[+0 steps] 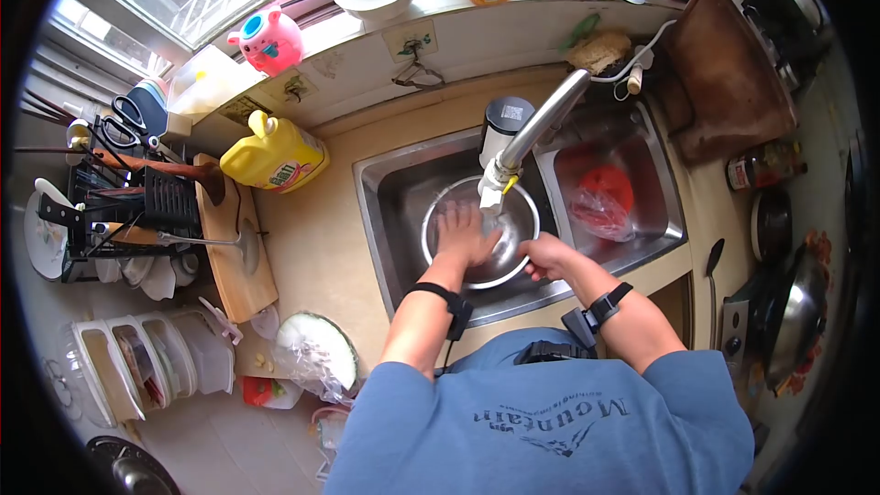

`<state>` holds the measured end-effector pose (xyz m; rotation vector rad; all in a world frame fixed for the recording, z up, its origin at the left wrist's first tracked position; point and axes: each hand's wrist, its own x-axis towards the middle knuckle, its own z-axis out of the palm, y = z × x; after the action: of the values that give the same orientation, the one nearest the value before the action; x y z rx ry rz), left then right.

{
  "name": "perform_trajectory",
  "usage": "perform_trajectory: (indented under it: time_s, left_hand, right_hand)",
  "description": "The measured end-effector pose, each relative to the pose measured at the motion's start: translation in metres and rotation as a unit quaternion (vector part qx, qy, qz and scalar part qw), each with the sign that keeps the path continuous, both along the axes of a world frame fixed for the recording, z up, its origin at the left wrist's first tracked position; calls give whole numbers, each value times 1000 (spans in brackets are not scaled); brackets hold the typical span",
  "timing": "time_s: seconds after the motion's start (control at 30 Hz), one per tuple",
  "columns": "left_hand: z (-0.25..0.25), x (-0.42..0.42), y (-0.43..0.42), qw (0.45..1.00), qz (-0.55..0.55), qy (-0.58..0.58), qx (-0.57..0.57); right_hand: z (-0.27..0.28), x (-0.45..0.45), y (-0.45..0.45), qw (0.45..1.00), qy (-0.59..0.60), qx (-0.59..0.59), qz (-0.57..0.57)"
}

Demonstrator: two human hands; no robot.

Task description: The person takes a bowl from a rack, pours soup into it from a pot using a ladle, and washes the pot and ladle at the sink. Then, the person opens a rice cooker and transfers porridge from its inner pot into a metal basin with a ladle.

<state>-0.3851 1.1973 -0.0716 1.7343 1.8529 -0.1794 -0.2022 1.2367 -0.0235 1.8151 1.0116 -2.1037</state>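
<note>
A round stainless steel bowl point(510, 262) sits in the left basin of the sink point(396, 158), under the faucet point(543, 124). My left hand point(464, 235) is inside the bowl, palm down with its fingers spread, slightly blurred. At the bowl's right edge, my right hand point(548, 258) has its fingers curled onto the rim. The faucet's spout hangs over the bowl; whether water runs from it is hard to make out. Behind the bowl stands a dark-topped canister point(507, 119) with a printed code on its lid.
The right basin holds a red item point(607, 191) with clear plastic. A yellow jug point(275, 154) stands on the counter's left, near a wooden cutting board point(240, 252) and utensil rack. Wrapped melon point(321, 348) lies front left. A wok point(797, 312) is at right.
</note>
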Motion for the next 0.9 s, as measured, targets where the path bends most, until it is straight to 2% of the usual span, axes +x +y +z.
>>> perform_trajectory:
  time_s: [0.03, 0.07, 0.1, 0.13, 0.2, 0.23, 0.27, 0.3, 0.33, 0.4, 0.5, 0.53, 0.6, 0.63, 0.7, 0.73, 0.8, 0.83, 0.87, 0.9]
  left_hand:
    - [5, 11, 15, 996, 47, -65, -46]
    - [3, 23, 23, 996, 44, -66, -47]
    - [2, 36, 26, 968, 96, -223, -59]
    - [0, 41, 27, 914, 146, -371, -69]
    - [24, 47, 9, 853, 103, -488, -156]
    - [21, 47, -8, 868, 96, -466, -140]
    - [22, 36, -18, 861, 5, -482, -161]
    - [46, 25, -28, 926, -85, -308, -203]
    - [74, 14, -38, 953, -105, -207, -192]
    - [34, -12, -57, 984, -146, -60, -87]
    - [14, -38, -48, 971, -149, 168, 84]
    - [10, -43, -37, 970, -153, 167, 87]
    - [5, -51, -8, 944, -145, 223, 195]
    - [3, -48, 4, 943, -147, 222, 200]
    - [0, -30, 25, 957, -167, 70, 226]
    - [-3, -23, 33, 957, -169, 68, 226]
    - [-7, -14, 43, 972, -129, -80, 180]
    - [-8, -19, 47, 985, -38, -74, 154]
    - [-9, -27, 43, 985, -40, -73, 150]
    - [-10, -38, 38, 995, 23, -47, 82]
  right_hand:
    - [-6, -2, -4, 999, 26, -22, -13]
    - [-5, -7, -8, 997, 43, -38, -45]
    - [-5, -9, -7, 997, 54, -45, -44]
    - [-5, -10, -4, 996, 66, -50, -43]
    - [-15, 0, 6, 992, 110, -43, -48]
    - [-11, 2, 11, 997, 68, -19, -28]
    - [-8, 5, 16, 1000, 27, 7, -8]
    - [-16, 12, 18, 999, 1, 38, -23]
    - [-14, 16, 19, 999, 2, 38, -24]
    - [-5, 22, 21, 998, 0, 52, 39]
    - [-1, 22, 14, 999, -14, 32, 39]
    - [2, 23, 13, 998, -13, 20, 56]
    - [4, 26, 10, 997, -1, -6, 73]
    - [7, 25, 8, 997, 4, -10, 78]
    - [8, 19, 3, 997, 26, -25, 75]
    - [8, 15, 1, 997, 30, -27, 68]
    - [8, 10, -3, 995, 43, -6, 88]
    - [10, 10, -2, 995, 28, 15, 98]
    - [11, 11, 0, 993, 14, 34, 110]
    - [9, 15, 4, 992, 11, 38, 116]
